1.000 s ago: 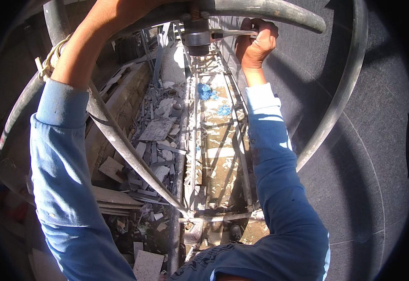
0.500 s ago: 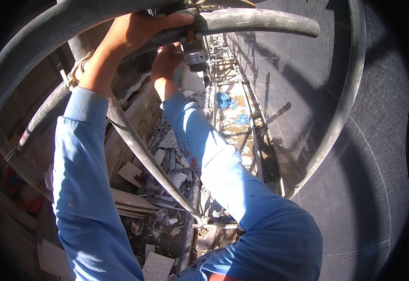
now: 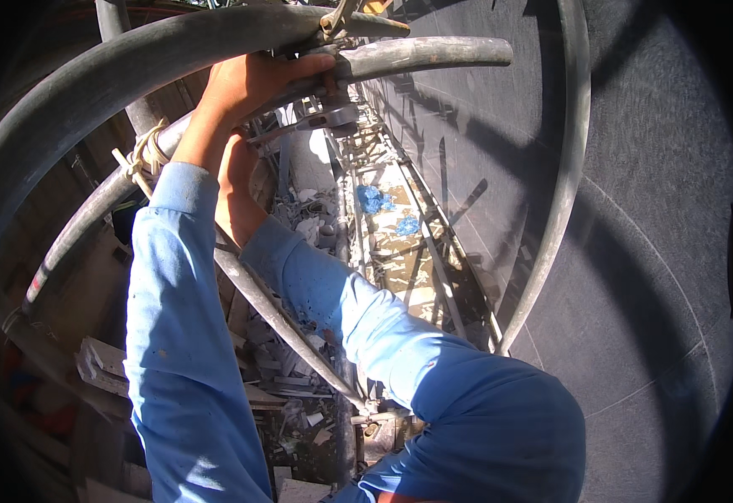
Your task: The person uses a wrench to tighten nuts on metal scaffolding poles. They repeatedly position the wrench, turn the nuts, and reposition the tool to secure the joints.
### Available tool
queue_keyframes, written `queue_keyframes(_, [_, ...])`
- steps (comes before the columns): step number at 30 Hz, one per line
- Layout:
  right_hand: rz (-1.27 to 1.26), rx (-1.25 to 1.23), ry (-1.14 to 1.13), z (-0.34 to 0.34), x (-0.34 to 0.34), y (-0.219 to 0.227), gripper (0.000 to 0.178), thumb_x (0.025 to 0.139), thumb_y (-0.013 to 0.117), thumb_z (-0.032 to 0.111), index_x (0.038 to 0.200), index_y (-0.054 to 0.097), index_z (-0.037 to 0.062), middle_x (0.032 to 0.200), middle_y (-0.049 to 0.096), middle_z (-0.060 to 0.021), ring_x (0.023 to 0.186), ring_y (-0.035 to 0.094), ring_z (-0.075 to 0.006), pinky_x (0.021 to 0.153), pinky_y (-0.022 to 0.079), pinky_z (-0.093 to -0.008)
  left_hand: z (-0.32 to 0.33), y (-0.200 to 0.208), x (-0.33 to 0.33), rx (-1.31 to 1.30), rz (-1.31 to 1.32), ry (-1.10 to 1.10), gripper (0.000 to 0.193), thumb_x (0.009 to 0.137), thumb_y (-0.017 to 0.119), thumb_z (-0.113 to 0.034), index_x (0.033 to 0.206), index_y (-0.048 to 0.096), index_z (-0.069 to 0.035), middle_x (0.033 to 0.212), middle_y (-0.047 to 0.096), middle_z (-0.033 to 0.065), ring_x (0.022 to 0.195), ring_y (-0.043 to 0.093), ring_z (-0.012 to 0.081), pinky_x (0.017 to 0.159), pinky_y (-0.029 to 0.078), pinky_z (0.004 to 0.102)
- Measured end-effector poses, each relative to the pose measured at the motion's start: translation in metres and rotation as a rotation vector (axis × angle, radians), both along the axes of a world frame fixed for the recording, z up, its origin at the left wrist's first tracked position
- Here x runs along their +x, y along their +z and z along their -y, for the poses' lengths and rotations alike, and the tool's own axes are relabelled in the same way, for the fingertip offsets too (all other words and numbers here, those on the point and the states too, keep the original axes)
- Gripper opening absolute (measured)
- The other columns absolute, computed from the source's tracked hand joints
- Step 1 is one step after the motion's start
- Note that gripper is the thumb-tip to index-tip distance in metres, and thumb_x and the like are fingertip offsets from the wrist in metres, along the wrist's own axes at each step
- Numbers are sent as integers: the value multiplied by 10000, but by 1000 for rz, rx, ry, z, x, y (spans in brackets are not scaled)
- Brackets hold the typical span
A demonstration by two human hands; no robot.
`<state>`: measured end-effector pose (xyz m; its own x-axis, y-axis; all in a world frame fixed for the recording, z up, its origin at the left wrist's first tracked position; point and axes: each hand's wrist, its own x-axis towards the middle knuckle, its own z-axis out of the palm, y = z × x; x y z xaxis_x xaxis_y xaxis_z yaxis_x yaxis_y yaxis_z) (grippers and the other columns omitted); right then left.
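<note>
My left hand is closed round a grey metal scaffold tube at the top, its thumb lying along the tube and its fingers hidden behind. Beside that thumb a scaffold clamp with a rusty bolt joins this tube to a thicker one above. A silver ratchet wrench sits with its round head at the lower end of the bolt. Its handle points left to my right hand, which is closed on the handle's end, partly hidden behind my left wrist.
A diagonal tube crosses below my arms. Rope ties tubes at left. A dark panelled wall and a curved upright tube stand at right. Far below lie broken boards and blue crumpled material on a walkway.
My right hand has moved left and down, swinging the wrench handle left so that it now shows. My left hand stays on the tube. The whole view has shifted slightly.
</note>
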<state>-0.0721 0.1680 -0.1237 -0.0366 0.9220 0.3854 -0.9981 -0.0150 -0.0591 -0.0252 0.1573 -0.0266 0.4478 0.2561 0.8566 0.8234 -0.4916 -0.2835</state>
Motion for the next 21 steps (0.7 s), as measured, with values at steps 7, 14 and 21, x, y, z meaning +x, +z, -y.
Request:
queue_keyframes(7, [97,24,61,2,19,-6,186,954,507,234,847,533,84,731,528,2,628,494,-101,585,403,-258,18,5,32,-262,213,-47,599,720,856,-431,1170,691,-71,1106,700,138,1014,653,261,888,510,370])
queue_keyframes(14, [-223,353,-316,-28,55,-25,297,987,521,371,895,494,90,700,448,-8,599,455,-150,566,413,-342,20,3,29,-246,126,-45,541,783,809,-404,1181,685,-60,1130,708,128,1015,658,253,889,502,352])
queue_keyframes(21, [324,384,-1290,-129,83,-44,212,985,539,251,1005,566,42,889,614,-82,767,584,-190,655,466,-331,11,7,32,-285,142,-87,545,775,825,-368,1196,683,-53,1134,710,123,1025,653,234,901,495,349])
